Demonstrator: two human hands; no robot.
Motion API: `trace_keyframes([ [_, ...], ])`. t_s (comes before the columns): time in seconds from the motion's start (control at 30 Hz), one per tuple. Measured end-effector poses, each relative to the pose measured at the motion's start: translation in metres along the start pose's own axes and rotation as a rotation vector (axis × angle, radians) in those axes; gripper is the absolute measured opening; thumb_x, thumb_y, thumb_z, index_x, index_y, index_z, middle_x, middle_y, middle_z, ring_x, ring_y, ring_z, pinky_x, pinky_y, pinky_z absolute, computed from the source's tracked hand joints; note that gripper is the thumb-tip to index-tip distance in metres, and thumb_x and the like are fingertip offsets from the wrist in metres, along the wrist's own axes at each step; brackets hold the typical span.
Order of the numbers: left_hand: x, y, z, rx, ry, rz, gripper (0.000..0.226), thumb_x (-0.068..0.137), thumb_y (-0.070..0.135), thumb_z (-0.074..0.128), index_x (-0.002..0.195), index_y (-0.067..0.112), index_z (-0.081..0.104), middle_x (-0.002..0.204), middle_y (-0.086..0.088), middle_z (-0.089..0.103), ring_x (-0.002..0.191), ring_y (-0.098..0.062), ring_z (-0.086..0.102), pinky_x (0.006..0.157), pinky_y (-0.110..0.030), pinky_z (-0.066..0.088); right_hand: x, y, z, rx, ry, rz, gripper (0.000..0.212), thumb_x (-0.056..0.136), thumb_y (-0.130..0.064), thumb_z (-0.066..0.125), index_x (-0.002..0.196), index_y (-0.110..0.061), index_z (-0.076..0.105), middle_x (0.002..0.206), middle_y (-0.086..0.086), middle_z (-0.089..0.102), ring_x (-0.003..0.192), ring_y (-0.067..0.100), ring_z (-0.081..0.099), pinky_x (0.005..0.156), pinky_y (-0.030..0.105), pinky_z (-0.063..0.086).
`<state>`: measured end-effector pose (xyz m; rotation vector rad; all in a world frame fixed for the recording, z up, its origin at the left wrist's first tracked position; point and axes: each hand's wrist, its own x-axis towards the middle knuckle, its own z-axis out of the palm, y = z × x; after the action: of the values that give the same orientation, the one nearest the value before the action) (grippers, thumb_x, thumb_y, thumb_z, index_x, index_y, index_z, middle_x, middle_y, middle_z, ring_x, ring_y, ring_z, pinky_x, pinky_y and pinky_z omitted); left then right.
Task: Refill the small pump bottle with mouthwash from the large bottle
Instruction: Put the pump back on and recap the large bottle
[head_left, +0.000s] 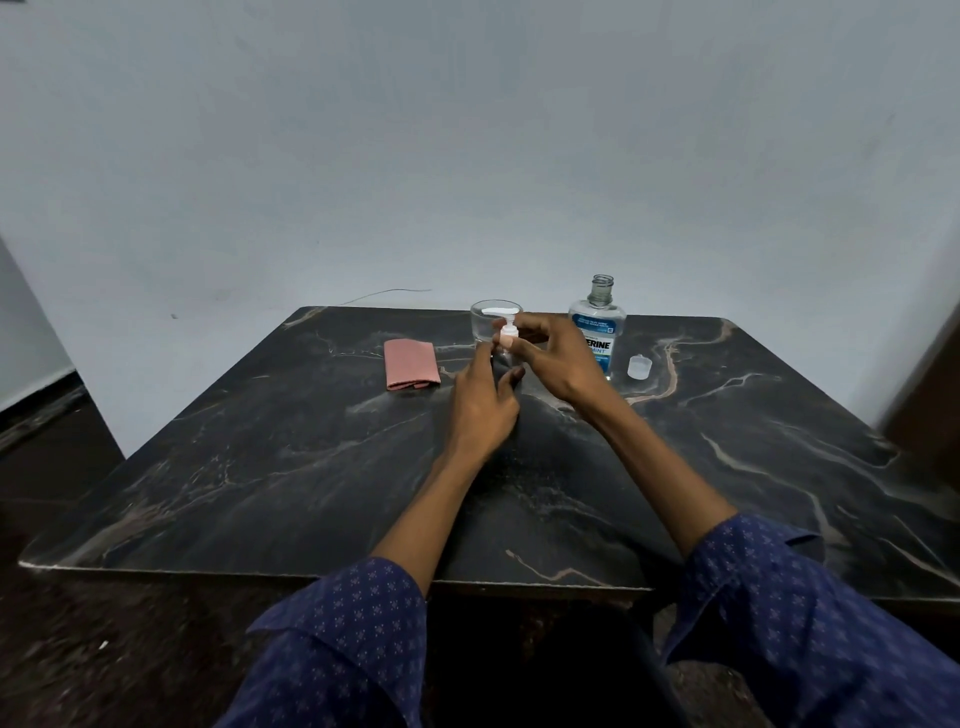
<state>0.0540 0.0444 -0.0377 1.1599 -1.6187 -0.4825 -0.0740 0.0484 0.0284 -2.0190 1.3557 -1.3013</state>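
Observation:
The small pump bottle (506, 335) with a white pump head stands near the table's far middle, mostly hidden by my hands. My left hand (485, 397) grips its lower body. My right hand (556, 358) pinches the white pump top with thumb and fingers. The large mouthwash bottle (597, 325), clear with a blue label, stands uncapped just right of my right hand. Its clear cap (639, 366) lies on the table to its right.
A clear glass (485, 322) stands right behind the pump bottle. A folded pink cloth (411, 364) lies to the left. The dark marble table (260, 467) ends close to a pale wall at the back.

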Motion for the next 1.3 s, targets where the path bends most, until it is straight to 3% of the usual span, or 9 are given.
trace_keyframes([
  [0.17, -0.001, -0.001, 0.004, 0.042, -0.005, -0.002, 0.038, 0.102, 0.012, 0.064, 0.138, 0.016, 0.051, 0.127, -0.007, 0.069, 0.115, -0.018, 0.063, 0.093, -0.033, 0.050, 0.004, 0.001, 0.003, 0.005, 0.084, 0.080, 0.021, 0.093, -0.017, 0.079, 0.111, -0.006, 0.079, 0.104, 0.009, 0.080, 0.101, 0.021, 0.076, 0.094, 0.038, 0.061],
  [0.37, 0.000, 0.000, 0.006, 0.103, 0.006, -0.043, 0.038, 0.103, 0.024, 0.066, 0.135, 0.014, 0.050, 0.124, -0.008, 0.068, 0.112, -0.023, 0.064, 0.082, -0.032, 0.043, 0.007, -0.004, 0.012, -0.064, 0.226, 0.109, 0.033, 0.080, -0.026, 0.091, 0.106, -0.010, 0.080, 0.088, -0.005, 0.072, 0.081, 0.005, 0.068, 0.074, 0.015, 0.054],
  [0.53, -0.004, 0.004, 0.001, 0.114, 0.002, -0.033, 0.030, 0.103, 0.026, 0.063, 0.130, 0.020, 0.051, 0.120, -0.005, 0.068, 0.108, -0.022, 0.065, 0.081, -0.035, 0.047, 0.001, -0.004, 0.001, -0.085, 0.140, 0.030, 0.033, 0.080, -0.025, 0.092, 0.106, -0.009, 0.081, 0.089, -0.005, 0.076, 0.079, 0.001, 0.070, 0.066, 0.002, 0.049],
  [0.67, -0.006, 0.010, 0.000, 0.132, -0.003, -0.040, 0.041, 0.103, 0.037, 0.064, 0.137, 0.022, 0.048, 0.128, -0.007, 0.066, 0.113, -0.027, 0.066, 0.081, -0.035, 0.047, -0.016, -0.001, -0.013, -0.091, 0.049, -0.006, 0.043, 0.084, -0.023, 0.088, 0.125, -0.012, 0.076, 0.100, -0.007, 0.077, 0.087, -0.002, 0.073, 0.074, 0.009, 0.056],
  [0.8, -0.012, 0.028, 0.003, 0.133, 0.156, 0.013, 0.083, 0.094, 0.044, 0.074, 0.157, 0.018, 0.029, 0.152, -0.009, 0.048, 0.134, -0.024, 0.052, 0.100, -0.037, 0.048, -0.022, 0.005, -0.039, -0.092, 0.195, 0.018, 0.024, 0.091, -0.028, 0.081, 0.112, -0.016, 0.079, 0.093, -0.006, 0.079, 0.077, 0.007, 0.076, 0.077, 0.033, 0.065],
  [0.93, -0.017, 0.049, 0.013, 0.318, 0.434, 0.310, 0.061, 0.089, 0.034, 0.072, 0.139, 0.016, 0.042, 0.138, -0.005, 0.044, 0.125, -0.020, 0.045, 0.100, -0.034, 0.040, -0.021, 0.016, -0.073, -0.118, 0.375, 0.057, 0.013, 0.096, -0.037, 0.073, 0.092, -0.025, 0.077, 0.081, -0.013, 0.074, 0.074, 0.007, 0.074, 0.072, 0.040, 0.066],
  [1.03, -0.020, 0.065, 0.034, 0.334, 0.269, 0.480, 0.048, 0.093, 0.023, 0.068, 0.132, 0.015, 0.042, 0.130, -0.005, 0.045, 0.116, -0.020, 0.051, 0.093, -0.036, 0.052, -0.017, 0.032, -0.093, -0.116, 0.494, 0.147, 0.022, 0.098, -0.040, 0.067, 0.093, -0.020, 0.076, 0.086, -0.005, 0.076, 0.078, 0.016, 0.074, 0.072, 0.046, 0.065],
  [1.17, -0.018, 0.080, 0.068, 0.277, 0.043, 0.352, 0.062, 0.097, 0.029, 0.070, 0.146, 0.009, 0.038, 0.144, -0.010, 0.044, 0.129, -0.026, 0.053, 0.101, -0.044, 0.055, -0.014, 0.064, -0.112, -0.220, 0.541, 0.282, 0.017, 0.100, -0.027, 0.060, 0.099, -0.017, 0.074, 0.100, 0.000, 0.077, 0.094, 0.023, 0.073, 0.080, 0.036, 0.058],
  [1.3, -0.001, 0.089, 0.088, 0.258, 0.011, 0.172, 0.094, 0.091, 0.041, 0.078, 0.160, 0.008, 0.024, 0.158, -0.013, 0.037, 0.146, -0.029, 0.040, 0.116, -0.040, 0.040, -0.014, 0.097, -0.123, -0.443, 0.284, 0.339, 0.027, 0.098, -0.008, 0.062, 0.121, -0.015, 0.075, 0.128, 0.009, 0.070, 0.118, 0.027, 0.066, 0.097, 0.036, 0.053],
])
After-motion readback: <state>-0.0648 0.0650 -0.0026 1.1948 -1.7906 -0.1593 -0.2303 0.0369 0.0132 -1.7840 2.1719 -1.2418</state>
